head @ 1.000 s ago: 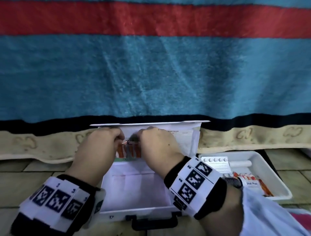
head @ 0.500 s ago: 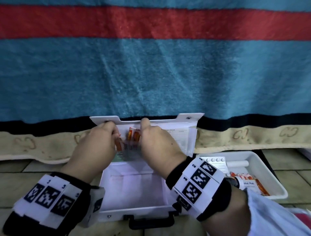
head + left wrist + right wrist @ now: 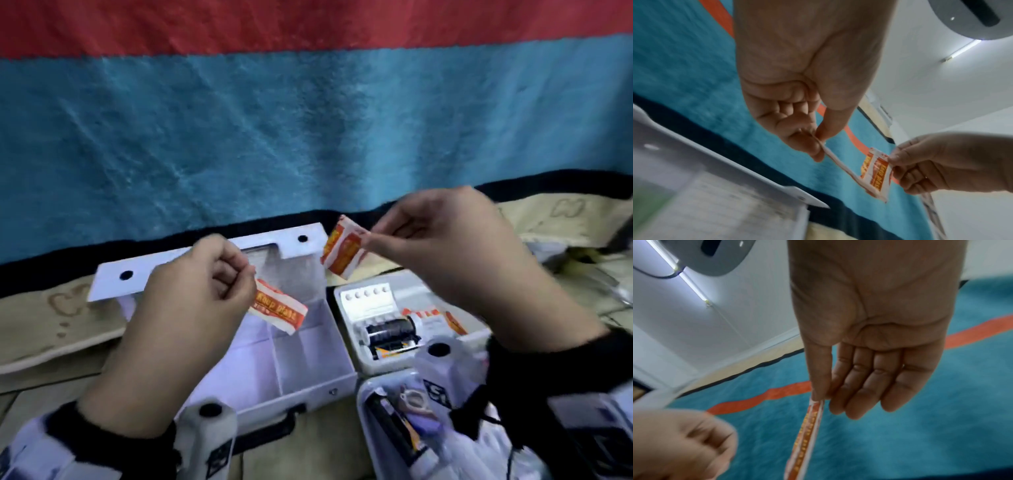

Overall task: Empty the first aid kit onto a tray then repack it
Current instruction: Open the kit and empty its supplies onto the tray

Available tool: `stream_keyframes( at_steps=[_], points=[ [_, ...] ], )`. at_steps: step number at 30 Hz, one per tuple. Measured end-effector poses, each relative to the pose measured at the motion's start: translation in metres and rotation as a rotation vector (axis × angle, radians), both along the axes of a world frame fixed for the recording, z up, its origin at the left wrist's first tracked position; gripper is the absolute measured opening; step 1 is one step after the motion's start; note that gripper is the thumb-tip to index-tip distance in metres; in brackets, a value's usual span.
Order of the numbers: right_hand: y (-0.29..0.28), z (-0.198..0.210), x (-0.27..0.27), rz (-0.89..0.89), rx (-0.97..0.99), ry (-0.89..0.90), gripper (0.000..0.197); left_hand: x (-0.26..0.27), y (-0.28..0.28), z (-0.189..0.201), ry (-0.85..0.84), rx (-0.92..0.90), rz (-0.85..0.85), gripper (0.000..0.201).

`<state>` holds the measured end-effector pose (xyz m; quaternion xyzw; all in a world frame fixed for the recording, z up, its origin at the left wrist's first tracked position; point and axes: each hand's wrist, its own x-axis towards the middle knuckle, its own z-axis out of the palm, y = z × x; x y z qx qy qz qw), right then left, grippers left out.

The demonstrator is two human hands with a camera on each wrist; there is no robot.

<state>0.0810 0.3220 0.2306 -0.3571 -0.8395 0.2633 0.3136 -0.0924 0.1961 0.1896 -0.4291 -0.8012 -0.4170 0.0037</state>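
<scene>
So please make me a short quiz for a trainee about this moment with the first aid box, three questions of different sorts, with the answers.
1. True or false: each hand holds its own plaster packet.
2. Which is open with its bottom bare? A) the tray B) the box C) neither
3. Fill in: the black roll lies in the ____.

Key
1. True: the left hand pinches one plaster packet and the right hand pinches another packet, both held in the air above the box.
2. B: the box is open and its compartments show nothing inside.
3. tray: the black roll lies in the tray, right of the box.
</scene>
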Motion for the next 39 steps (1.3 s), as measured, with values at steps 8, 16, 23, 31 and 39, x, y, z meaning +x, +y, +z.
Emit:
stream_keyframes(
  at_steps=[8,16,23,31,39],
  points=[
    [-0.012,-0.045,0.189,-0.501,-0.272,0.185,0.078,0.071,0.042,-0.02,-0.171,-0.104,-0.377,0.018],
    [-0.045,-0.122,0.246,-0.769,-0.606,0.333,0.016,0.126,0.068,-0.043,-0.139,-0.184,-0.586,0.014],
    [-0.043,-0.169,0.238,-0.83,-0.737,0.399,0.025,0.155,0.072,-0.049,-0.039,-0.192,-0.731,0.02],
    [-0.034,-0.167,0.218,-1.008,-0.321,-0.193,0.018,0.165,0.073,-0.054,-0.085,-0.254,-0.754,0.022],
    [-0.051,-0.152,0.205,-0.297,-0.689,0.686,0.068,0.179,0.073,-0.051,-0.393,-0.345,-0.865,0.02]
  ],
)
